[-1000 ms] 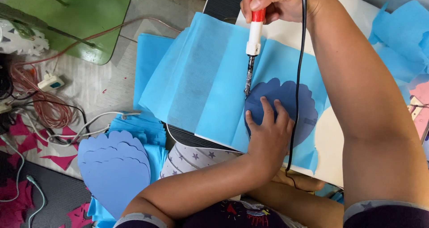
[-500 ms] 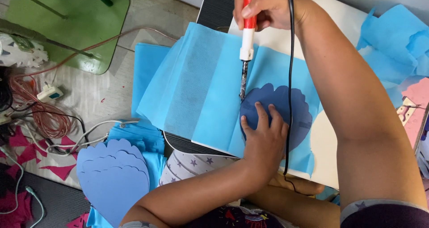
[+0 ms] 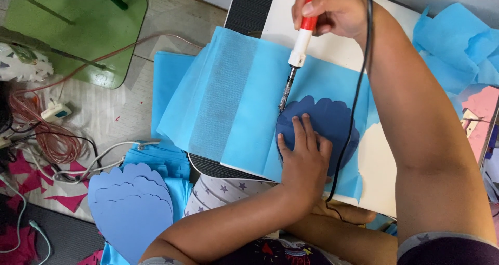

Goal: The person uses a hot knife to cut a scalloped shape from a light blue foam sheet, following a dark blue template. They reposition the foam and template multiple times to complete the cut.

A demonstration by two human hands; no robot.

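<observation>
My right hand (image 3: 332,8) grips a red and white soldering iron (image 3: 301,36), its metal tip touching the edge of a dark blue scalloped template (image 3: 332,124). The template lies on light blue non-woven fabric (image 3: 244,109) spread over a white board (image 3: 374,166). My left hand (image 3: 304,158) presses flat on the template's left side, fingers spread. The iron's black cord (image 3: 353,104) runs down across the template.
A stack of cut blue scalloped shapes (image 3: 130,202) lies on the floor at lower left. Tangled wires and a plug (image 3: 54,111) sit at left by a green stand base (image 3: 78,26). More blue fabric (image 3: 457,41) is piled at upper right.
The iron's tip has moved a little along the template's upper left edge. My left hand stays pressed on the template.
</observation>
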